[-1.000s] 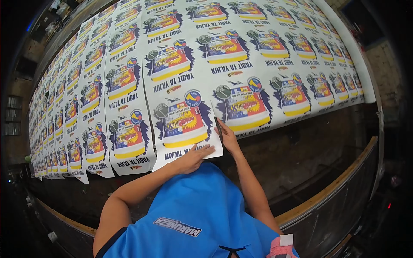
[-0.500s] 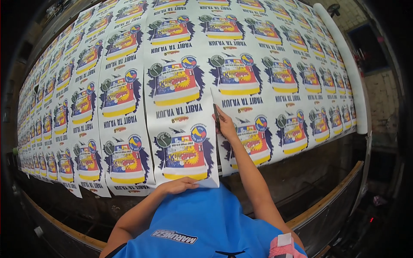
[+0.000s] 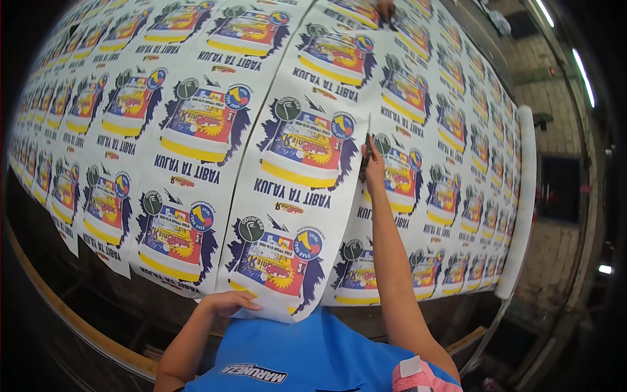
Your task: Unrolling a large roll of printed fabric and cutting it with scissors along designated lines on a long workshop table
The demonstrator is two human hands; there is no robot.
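A wide white sheet (image 3: 307, 196), printed with repeated colourful pictures, lies across a table in front of me. My right hand (image 3: 375, 171) is closed around dark-handled scissors (image 3: 368, 144), whose blades point away from me along the right side of a long strip. Behind the scissors, the strip's edge is cut free down to the near end. My left hand (image 3: 227, 302) is closed on the strip's near edge, close to my body, thumb on top; some of its fingers are hidden beneath. To the left, a dark slit separates this strip from its neighbour.
Another person's hand (image 3: 386, 9) shows at the far edge over the sheet. A thick white roll (image 3: 519, 209) lies along the right end. Loose strip ends hang over the near edge at left. A wooden rail (image 3: 85, 330) runs below them.
My right hand and the scissors have moved farther away from me, lengthening the cut. The view has shifted to the right; my left hand stays at the near edge. A person's hand now shows at the top.
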